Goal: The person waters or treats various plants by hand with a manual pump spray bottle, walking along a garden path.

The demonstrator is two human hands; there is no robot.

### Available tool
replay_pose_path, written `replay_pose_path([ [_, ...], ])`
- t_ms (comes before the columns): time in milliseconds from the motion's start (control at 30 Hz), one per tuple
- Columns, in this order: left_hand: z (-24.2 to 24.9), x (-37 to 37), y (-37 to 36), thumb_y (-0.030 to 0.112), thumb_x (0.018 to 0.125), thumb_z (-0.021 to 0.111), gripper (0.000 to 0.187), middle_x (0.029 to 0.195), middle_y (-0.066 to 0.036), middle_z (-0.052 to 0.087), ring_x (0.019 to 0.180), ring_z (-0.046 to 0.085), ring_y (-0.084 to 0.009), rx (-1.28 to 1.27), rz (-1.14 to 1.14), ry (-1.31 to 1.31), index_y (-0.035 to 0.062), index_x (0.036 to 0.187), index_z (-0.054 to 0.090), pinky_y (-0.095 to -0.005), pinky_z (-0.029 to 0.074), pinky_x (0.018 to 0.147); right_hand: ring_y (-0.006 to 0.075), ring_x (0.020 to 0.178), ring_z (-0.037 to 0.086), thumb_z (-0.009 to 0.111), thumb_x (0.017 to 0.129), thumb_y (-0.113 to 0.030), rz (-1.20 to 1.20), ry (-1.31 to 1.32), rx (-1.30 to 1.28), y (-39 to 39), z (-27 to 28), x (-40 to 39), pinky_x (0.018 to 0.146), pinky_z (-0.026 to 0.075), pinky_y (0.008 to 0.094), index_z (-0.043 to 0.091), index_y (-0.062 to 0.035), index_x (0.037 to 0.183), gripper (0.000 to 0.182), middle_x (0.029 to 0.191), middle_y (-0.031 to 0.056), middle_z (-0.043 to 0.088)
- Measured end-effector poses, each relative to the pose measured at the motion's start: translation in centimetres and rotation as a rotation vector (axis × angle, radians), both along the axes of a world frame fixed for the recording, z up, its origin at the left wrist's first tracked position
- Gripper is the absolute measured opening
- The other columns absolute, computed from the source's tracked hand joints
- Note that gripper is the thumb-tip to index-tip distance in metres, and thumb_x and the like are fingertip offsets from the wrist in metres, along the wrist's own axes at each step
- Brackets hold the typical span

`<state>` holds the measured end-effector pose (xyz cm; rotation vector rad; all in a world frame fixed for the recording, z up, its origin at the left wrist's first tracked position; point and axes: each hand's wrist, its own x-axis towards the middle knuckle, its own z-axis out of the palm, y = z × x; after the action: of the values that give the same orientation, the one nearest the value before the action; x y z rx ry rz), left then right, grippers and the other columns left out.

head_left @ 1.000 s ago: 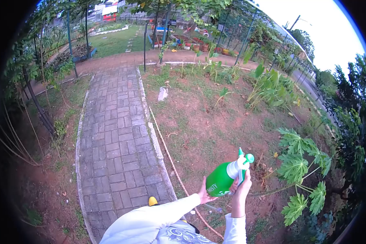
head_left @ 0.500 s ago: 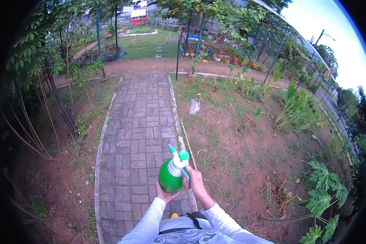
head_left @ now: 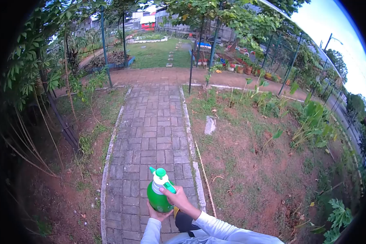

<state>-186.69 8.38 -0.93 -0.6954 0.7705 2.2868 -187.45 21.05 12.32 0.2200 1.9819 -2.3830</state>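
A green spray bottle [head_left: 159, 198] with a white collar, a green nozzle pointing up and left and a round green knob on top is held in front of my body, above the brick path. My left hand [head_left: 156, 214] cups its lower left side and base from below. At the right, my right hand [head_left: 178, 197] is wrapped round the green handle, with the thumb near the white collar. Both sleeves are light-coloured.
The brick path [head_left: 152, 134] runs forward between pale curbs to a crossing path. Soil and plants lie on both sides. Dark tree stems [head_left: 61, 118] stand left, metal posts [head_left: 192, 65] ahead. A stone [head_left: 210, 125] and a long thin stick [head_left: 205, 179] lie at the right.
The bottle and both hands have moved down and left in view, and the nozzle points further left. The surroundings have shifted right and down. A dark-clad leg now shows beside the bottle.
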Motion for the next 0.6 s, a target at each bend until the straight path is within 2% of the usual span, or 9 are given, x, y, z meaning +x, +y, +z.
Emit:
replay_pose_path([
  [133,4.5,-9.1,2.2,0.075,0.066,0.028,0.083,0.127,-0.012,0.032,0.114,0.034,-0.0327,0.034,-0.019,0.058,0.0185,0.126,0.029,-0.0540,0.032,0.088,0.0022,0.042,0.041,0.061,0.078,-0.024,-0.053,0.127,0.079,2.2,5.9,-7.9,0.037,0.029,0.0190,0.056,-0.0024,0.063,0.026,0.050,-0.0027,0.048],
  [200,5.2,-13.1,2.5,0.075,0.066,0.027,0.082,0.128,-0.011,0.031,0.115,0.033,-0.0322,0.078,-0.023,0.109,0.0187,0.126,0.029,-0.0538,0.032,0.088,0.0028,0.051,0.046,0.060,0.078,-0.019,-0.053,0.199,0.013,3.2,9.0,-10.8,0.043,0.035,0.0192,0.060,0.0009,0.072,0.021,0.058,-0.0013,0.054],
  [233,4.7,-15.5,2.5,0.075,0.067,0.026,0.082,0.128,-0.011,0.031,0.115,0.034,-0.0318,0.067,-0.006,0.184,0.0191,0.126,0.030,-0.0545,0.031,0.088,0.0028,0.051,0.046,0.060,0.078,-0.019,-0.054,0.189,0.015,3.2,8.3,-12.4,0.043,0.035,0.0192,0.060,0.0009,0.072,0.021,0.058,-0.0013,0.054],
  [300,2.7,-19.0,3.2,0.075,0.067,0.026,0.082,0.128,-0.010,0.031,0.114,0.034,-0.0313,0.075,0.012,0.251,0.0196,0.126,0.030,-0.0553,0.031,0.088,0.0037,0.061,0.050,0.059,0.078,-0.016,-0.058,0.301,0.072,3.0,4.6,-15.3,0.052,0.041,0.0202,0.061,0.0026,0.082,0.019,0.068,0.0002,0.058],
  [333,1.6,-20.3,3.3,0.076,0.067,0.025,0.082,0.129,-0.009,0.031,0.114,0.035,-0.0312,0.086,0.001,0.140,0.0204,0.127,0.030,-0.0553,0.032,0.087,0.0047,0.068,0.051,0.059,0.078,-0.015,-0.041,0.236,0.068,3.0,3.5,-17.2,0.058,0.043,0.0217,0.061,0.0035,0.083,0.019,0.073,0.0013,0.060],
  [367,0.5,-22.4,3.3,0.076,0.067,0.025,0.081,0.129,-0.008,0.030,0.114,0.035,-0.0310,0.091,-0.015,0.044,0.0211,0.127,0.029,-0.0553,0.032,0.087,0.0047,0.068,0.051,0.059,0.078,-0.015,-0.050,0.249,0.069,3.5,2.9,-19.0,0.058,0.043,0.0217,0.061,0.0035,0.083,0.019,0.073,0.0013,0.060],
  [467,3.6,-27.9,5.5,0.076,0.067,0.027,0.080,0.129,-0.006,0.032,0.113,0.037,-0.0293,0.105,-0.031,0.185,0.0220,0.127,0.030,-0.0534,0.033,0.087,0.0041,0.069,0.051,0.059,0.078,-0.014,-0.117,0.204,0.036,4.5,4.9,-24.0,0.058,0.043,0.0211,0.061,0.0034,0.084,0.019,0.074,0.0010,0.060],
  [533,4.5,-32.2,6.4,0.075,0.068,0.029,0.078,0.126,-0.005,0.036,0.113,0.038,-0.0267,0.063,0.015,0.305,0.0223,0.125,0.033,-0.0512,0.034,0.087,0.0042,0.069,0.051,0.058,0.078,-0.013,-0.031,0.300,0.088,5.5,8.2,-27.0,0.058,0.043,0.0213,0.061,0.0033,0.085,0.018,0.075,0.0010,0.060],
  [600,3.9,-37.5,6.5,0.075,0.067,0.029,0.078,0.126,-0.004,0.036,0.112,0.038,-0.0264,0.072,0.011,0.238,0.0225,0.125,0.033,-0.0506,0.034,0.087,0.0039,0.069,0.051,0.058,0.079,-0.013,-0.042,0.266,0.062,6.2,6.7,-31.1,0.058,0.043,0.0213,0.061,0.0034,0.085,0.018,0.075,0.0011,0.060],
])
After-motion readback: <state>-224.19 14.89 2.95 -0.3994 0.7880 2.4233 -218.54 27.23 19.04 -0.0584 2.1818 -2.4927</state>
